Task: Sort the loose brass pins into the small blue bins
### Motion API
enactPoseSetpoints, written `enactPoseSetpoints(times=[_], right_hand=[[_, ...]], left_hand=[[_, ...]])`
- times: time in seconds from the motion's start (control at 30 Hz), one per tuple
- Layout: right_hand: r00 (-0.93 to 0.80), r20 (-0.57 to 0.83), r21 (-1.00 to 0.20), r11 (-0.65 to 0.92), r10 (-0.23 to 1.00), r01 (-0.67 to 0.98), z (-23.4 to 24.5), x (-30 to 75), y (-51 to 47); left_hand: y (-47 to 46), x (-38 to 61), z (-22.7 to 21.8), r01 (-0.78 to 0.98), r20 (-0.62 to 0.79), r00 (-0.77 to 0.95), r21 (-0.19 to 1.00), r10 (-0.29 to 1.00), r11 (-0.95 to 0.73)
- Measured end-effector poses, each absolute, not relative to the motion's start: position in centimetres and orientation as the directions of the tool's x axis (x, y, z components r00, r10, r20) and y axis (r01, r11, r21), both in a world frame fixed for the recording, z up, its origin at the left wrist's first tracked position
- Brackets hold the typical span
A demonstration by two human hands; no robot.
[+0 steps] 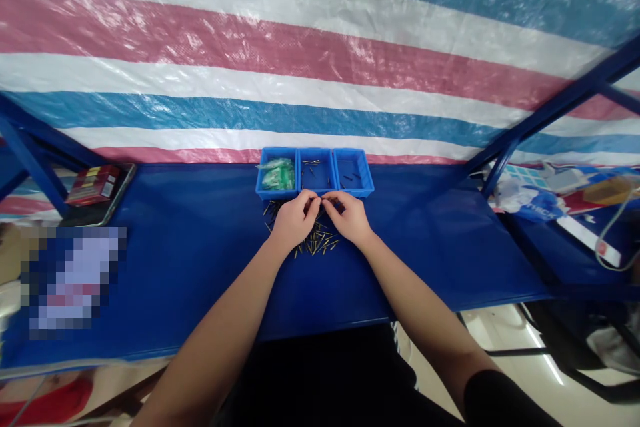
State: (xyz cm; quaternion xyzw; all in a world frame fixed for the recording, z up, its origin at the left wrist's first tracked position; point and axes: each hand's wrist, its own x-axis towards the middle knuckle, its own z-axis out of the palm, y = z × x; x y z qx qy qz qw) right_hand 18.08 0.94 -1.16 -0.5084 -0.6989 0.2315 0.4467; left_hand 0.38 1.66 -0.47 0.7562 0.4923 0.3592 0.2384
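Over a loose pile of thin dark and brass-coloured metal pieces (316, 241), my left hand (296, 217) and my right hand (350, 215) meet almost fingertip to fingertip. Both are closed in a pinch, thumbs against forefingers. Whatever sits between the fingertips is too small to make out. Just beyond the hands stand three blue bins in a row. The left bin (259, 181) holds clear and green plastic bags (279, 175). Several thin metal pieces lie in the middle bin (320, 177), and a few more in the right bin (361, 172).
The blue tabletop (200, 240) reaches out on both sides. Striped plastic sheeting (300, 80) hangs behind it. At the far left a red box (95, 185) rests on a dark tray. Blue metal posts (540, 120) flank the table, with packages (535, 203) beyond the right one.
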Motion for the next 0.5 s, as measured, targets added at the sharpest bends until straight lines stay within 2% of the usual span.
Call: enactPoseSetpoints(times=[0.5], right_hand=[[-0.126, 0.403, -0.737, 0.403, 0.906, 0.542, -0.97, 18.08, 0.88]], left_hand=[[1.68, 0.3, -0.66, 0.56, 0.315, 0.241, 0.728, 0.918, -0.397]])
